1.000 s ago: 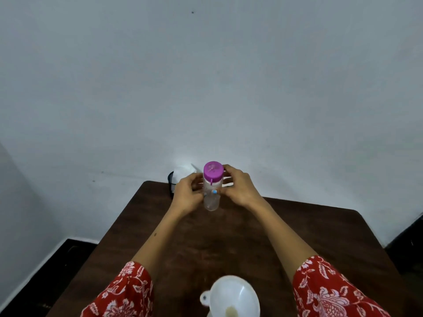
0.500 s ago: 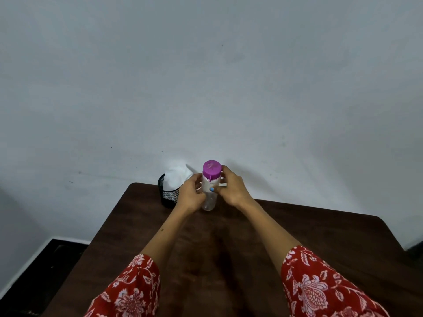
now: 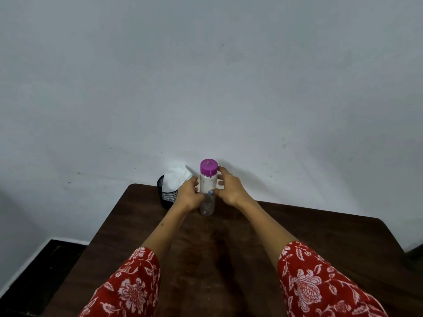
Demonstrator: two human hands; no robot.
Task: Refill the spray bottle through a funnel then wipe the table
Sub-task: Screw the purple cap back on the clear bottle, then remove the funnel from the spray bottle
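So I've got both hands on the clear bottle (image 3: 207, 193) with the purple cap (image 3: 208, 167). It's standing upright on the worktop (image 3: 297, 236), toward the far edge near the wall. My left hand (image 3: 188, 194) is against the left side of the bottle with its fingers (image 3: 194, 182) curled around the body, and my right hand (image 3: 229, 187) wraps the other side, fingers (image 3: 220, 171) reaching up to just under the cap and thumb across the front. Just left of the bottle there's a black mesh cup (image 3: 166, 195) with a white cloth (image 3: 175, 180) stuffed in it, pretty much touching my left hand.

Handling-wise, I'd guess thin smooth plastic, light, probably squishes a bit if I clamp down too hard. It looks mostly empty, though I can't really tell the level. Tall and narrow, so it'll tip easily. Best bet is holding the body low with the left and twisting the cap with the right. Cap's not off yet, so no refilling has happened.
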